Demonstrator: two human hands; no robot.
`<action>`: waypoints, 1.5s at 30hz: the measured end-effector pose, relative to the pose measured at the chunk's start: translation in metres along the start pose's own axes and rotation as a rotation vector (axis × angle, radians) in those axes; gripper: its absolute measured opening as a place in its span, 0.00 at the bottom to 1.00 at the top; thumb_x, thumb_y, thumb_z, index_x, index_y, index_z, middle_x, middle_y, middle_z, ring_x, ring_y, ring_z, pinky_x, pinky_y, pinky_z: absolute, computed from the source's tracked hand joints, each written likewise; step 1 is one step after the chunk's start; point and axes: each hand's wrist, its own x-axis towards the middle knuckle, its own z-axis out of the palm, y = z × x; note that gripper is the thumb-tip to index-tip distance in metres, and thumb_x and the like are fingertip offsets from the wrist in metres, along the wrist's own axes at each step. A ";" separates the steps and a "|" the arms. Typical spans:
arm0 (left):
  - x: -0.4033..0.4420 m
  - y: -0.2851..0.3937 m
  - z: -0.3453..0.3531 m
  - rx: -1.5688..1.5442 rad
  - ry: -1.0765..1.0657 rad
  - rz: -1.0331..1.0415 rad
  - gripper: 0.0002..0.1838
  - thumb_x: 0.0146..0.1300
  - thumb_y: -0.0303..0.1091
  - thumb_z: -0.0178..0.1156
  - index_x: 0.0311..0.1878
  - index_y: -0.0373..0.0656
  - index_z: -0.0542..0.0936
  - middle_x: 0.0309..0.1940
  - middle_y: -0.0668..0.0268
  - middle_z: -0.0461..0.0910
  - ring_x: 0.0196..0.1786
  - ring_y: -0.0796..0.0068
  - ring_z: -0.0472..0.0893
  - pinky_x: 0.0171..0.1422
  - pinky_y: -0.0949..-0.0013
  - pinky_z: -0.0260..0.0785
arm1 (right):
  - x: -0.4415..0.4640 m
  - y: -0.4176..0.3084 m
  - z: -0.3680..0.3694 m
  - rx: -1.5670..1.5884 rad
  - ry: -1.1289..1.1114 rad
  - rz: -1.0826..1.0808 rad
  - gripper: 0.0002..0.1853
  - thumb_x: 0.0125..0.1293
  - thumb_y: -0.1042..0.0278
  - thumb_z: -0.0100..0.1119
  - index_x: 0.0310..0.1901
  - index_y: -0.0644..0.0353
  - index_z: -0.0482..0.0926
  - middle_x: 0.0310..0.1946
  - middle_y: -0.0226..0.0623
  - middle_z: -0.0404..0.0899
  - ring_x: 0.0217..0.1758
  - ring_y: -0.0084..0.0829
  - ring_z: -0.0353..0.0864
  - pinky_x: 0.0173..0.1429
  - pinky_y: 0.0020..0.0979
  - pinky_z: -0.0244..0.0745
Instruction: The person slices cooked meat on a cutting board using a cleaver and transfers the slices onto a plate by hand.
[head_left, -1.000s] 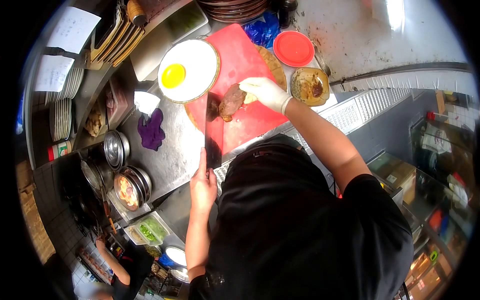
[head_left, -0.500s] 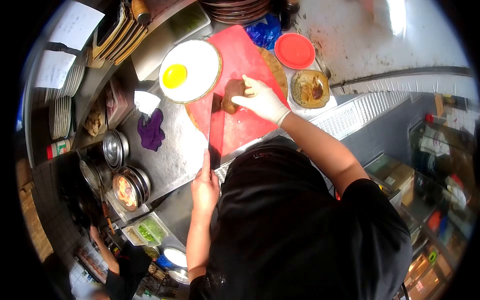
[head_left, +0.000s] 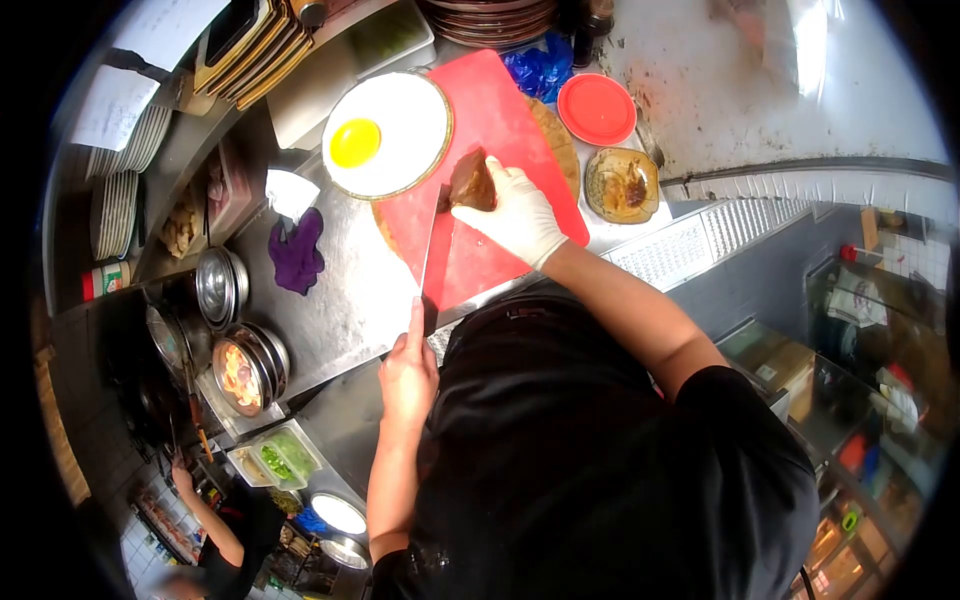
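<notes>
1 round dish overlaps the board near the meat.

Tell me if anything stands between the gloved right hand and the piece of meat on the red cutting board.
Nothing visible does: the gloved right hand is on the piece of meat. The knife in the left hand is at the meat's other side, not between them.

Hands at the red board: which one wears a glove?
The right hand, touching the brown piece of meat, wears a white glove; the left hand, holding the knife, is bare.
</notes>
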 end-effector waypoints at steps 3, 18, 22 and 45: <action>0.001 -0.003 -0.002 -0.101 -0.013 -0.023 0.42 0.72 0.21 0.61 0.88 0.51 0.64 0.42 0.46 0.88 0.40 0.43 0.89 0.48 0.46 0.82 | 0.005 -0.007 -0.001 -0.077 -0.060 0.024 0.59 0.62 0.35 0.76 0.80 0.77 0.65 0.62 0.61 0.81 0.66 0.55 0.84 0.70 0.47 0.80; 0.013 0.003 -0.006 -0.152 -0.034 -0.001 0.42 0.71 0.20 0.62 0.87 0.52 0.67 0.41 0.48 0.87 0.41 0.45 0.88 0.50 0.47 0.82 | -0.008 0.076 -0.026 0.010 0.228 -0.118 0.31 0.77 0.65 0.60 0.79 0.64 0.73 0.45 0.56 0.88 0.52 0.50 0.90 0.62 0.45 0.82; 0.016 -0.001 0.002 -0.104 0.046 0.048 0.40 0.71 0.17 0.62 0.86 0.50 0.69 0.38 0.44 0.86 0.37 0.43 0.87 0.47 0.49 0.80 | -0.014 0.063 -0.042 -0.166 0.130 -0.020 0.31 0.73 0.60 0.70 0.73 0.67 0.79 0.49 0.56 0.87 0.56 0.51 0.88 0.67 0.45 0.81; 0.018 -0.003 0.007 -0.018 0.013 0.026 0.43 0.69 0.21 0.62 0.87 0.54 0.68 0.36 0.49 0.86 0.36 0.44 0.88 0.43 0.45 0.81 | -0.011 0.031 -0.021 -0.398 0.076 -0.105 0.57 0.61 0.45 0.81 0.83 0.69 0.63 0.55 0.57 0.84 0.59 0.54 0.85 0.66 0.48 0.81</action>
